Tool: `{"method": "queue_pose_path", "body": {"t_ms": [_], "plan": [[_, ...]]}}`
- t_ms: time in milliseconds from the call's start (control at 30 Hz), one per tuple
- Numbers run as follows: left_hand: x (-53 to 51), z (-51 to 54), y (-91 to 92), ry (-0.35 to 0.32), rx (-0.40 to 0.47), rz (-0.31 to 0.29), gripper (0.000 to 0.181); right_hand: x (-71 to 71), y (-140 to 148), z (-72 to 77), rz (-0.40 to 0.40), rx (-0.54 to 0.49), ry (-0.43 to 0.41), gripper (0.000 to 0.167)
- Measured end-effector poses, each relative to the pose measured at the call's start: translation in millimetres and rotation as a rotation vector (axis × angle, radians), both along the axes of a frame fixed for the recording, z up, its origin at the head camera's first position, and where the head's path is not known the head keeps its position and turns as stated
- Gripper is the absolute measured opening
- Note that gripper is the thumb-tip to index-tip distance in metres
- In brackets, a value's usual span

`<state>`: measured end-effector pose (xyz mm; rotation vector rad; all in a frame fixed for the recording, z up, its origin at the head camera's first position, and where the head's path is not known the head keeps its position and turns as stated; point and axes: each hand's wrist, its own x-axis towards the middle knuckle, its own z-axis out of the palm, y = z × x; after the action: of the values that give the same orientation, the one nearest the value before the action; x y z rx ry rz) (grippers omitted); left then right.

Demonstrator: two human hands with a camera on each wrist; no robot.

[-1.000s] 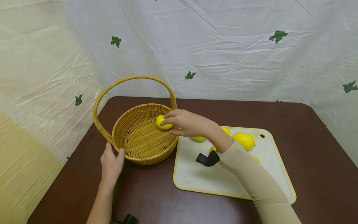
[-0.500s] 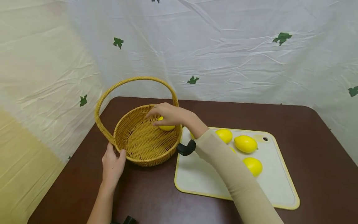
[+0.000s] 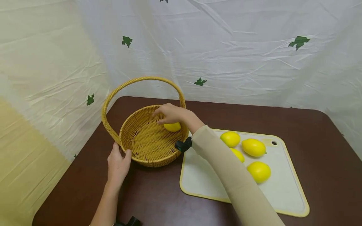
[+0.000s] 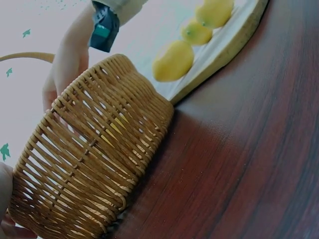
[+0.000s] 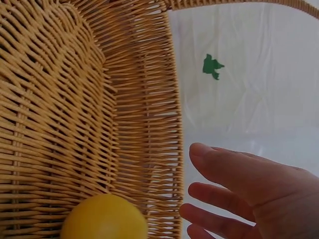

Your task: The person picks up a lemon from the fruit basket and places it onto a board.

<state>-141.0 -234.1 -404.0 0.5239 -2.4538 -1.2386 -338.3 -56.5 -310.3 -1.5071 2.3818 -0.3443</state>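
A round wicker basket (image 3: 152, 147) with a tall arched handle stands on the table at the left in the head view. At its near left rim, by the foot of the handle, my left hand (image 3: 118, 166) grips the edge between thumb and fingers. A yellow lemon (image 3: 172, 127) lies inside against the basket's right side. Over that lemon hovers my right hand (image 3: 172, 113), partly covering it. In the right wrist view, the right hand (image 5: 259, 194) has loosely spread fingers that hold nothing, apart from the lemon (image 5: 104, 219).
Right of the basket lies a white cutting board (image 3: 202, 179) with a yellow edge. Several lemons (image 3: 253, 147) sit on it, partly behind my right sleeve (image 3: 226, 169). A white cloth with green leaf shapes hangs behind the dark brown table (image 3: 158, 194).
My right hand has come away from the lemon, which stays in the basket, and has moved left and slightly up. The left hand keeps its hold on the rim. The head view has shifted slightly.
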Motion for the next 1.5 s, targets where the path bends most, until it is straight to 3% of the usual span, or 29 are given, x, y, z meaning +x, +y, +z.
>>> {"method": "queue_pose_path", "body": {"t_ms": [233, 467, 733, 1100, 1500], "plan": [[-0.9, 0.4, 2.2, -0.002, -0.005, 0.005, 0.042, -6.5, -0.8, -15.7, -0.025, 0.027, -0.033, 0.04], [-1.0, -0.7, 1.5, 0.013, -0.001, -0.002, 0.042, -9.5, -0.2, -22.2, -0.034, 0.049, -0.032, 0.041], [0.2, -1.3, 1.7, 0.018, -0.005, -0.001, 0.042, -9.7, 1.1, -30.8, -0.099, 0.16, -0.067, 0.046], [1.8, 0.6, 0.0, 0.003, 0.003, 0.017, 0.044, -6.2, -0.3, -30.6, -0.168, 0.246, -0.112, 0.05], [2.2, -0.9, -1.1, 0.004, 0.003, 0.009, 0.044, -0.3, 0.4, -31.6, -0.189, 0.284, -0.126, 0.054]]}}
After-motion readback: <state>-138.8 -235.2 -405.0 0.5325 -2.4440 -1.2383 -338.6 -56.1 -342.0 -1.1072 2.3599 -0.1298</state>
